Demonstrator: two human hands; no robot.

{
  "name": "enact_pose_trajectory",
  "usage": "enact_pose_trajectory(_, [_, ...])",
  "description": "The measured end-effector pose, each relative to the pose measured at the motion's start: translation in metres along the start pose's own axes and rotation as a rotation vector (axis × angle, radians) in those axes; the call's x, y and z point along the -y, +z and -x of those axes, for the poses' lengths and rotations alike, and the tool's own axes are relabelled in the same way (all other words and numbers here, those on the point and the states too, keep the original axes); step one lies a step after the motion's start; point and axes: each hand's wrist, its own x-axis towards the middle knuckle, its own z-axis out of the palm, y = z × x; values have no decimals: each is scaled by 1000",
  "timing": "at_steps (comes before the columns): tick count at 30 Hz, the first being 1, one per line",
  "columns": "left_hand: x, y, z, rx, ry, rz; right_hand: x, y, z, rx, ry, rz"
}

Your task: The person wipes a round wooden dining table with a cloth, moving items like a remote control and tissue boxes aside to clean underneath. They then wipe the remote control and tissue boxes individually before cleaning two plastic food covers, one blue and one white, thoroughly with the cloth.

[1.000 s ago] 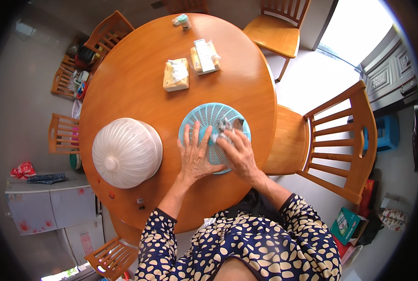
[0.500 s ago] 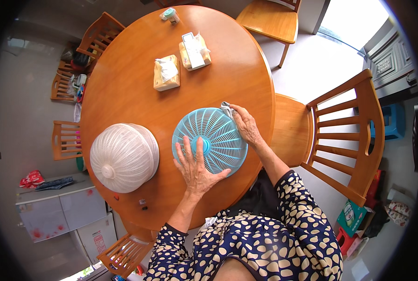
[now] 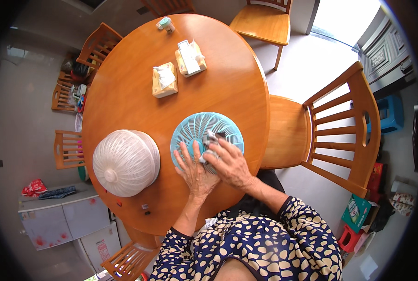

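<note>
A light-blue plastic dome with open slats, like a mesh food cover (image 3: pixel 204 122), rests on the round wooden table close to me. My left hand (image 3: pixel 196 174) lies on its near left side with the fingers spread. A grey cloth (image 3: pixel 211 143) is gripped in my right hand (image 3: pixel 231 164), pressed to the top of the dome near its central knob. The right fingers are bent over the cloth and partly hide it. Left of the blue dome stands a white mesh dome cover (image 3: pixel 127 161) with a round knob; neither hand touches it.
Two tissue packs (image 3: pixel 165 80) and a small jar with a green lid (image 3: pixel 166 24) stand toward the far side of the table (image 3: pixel 124 93). A wooden chair (image 3: pixel 330 131) is close on the right. A white cabinet (image 3: pixel 64 218) stands at the lower left.
My right hand has moved the cloth from the far right rim of the blue dome inward to its top, beside my left hand. The left hand stays spread on the dome.
</note>
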Motion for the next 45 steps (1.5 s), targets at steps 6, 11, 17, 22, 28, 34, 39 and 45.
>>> enact_pose_trajectory(6, [-12, -21, -1, 191, -43, -42, -47, 11, -46, -134, 204, -132])
enact_pose_trajectory(11, [-13, -16, -3, 150, -36, -14, -86, 25, -32, -75, 760, -279])
enact_pose_trajectory(17, [-12, -10, -3, 147, -60, -20, -34, 32, 11, -315, 826, -315])
enact_pose_trajectory(22, [3, 7, 1, 58, 1, -98, 22, 24, 30, -199, 330, -8])
enact_pose_trajectory(28, [-6, -11, 0, 152, -25, -35, -10, 11, -16, -102, 159, 49])
enact_pose_trajectory(34, [-10, -12, -1, 169, -46, -55, -58, 17, -55, -18, 253, -176])
enact_pose_trajectory(39, [-13, -11, -4, 187, -57, -53, -104, 33, -50, -29, 699, -444])
enact_pose_trajectory(45, [-11, -10, -3, 178, -68, -71, -67, 33, -34, -201, 745, -303])
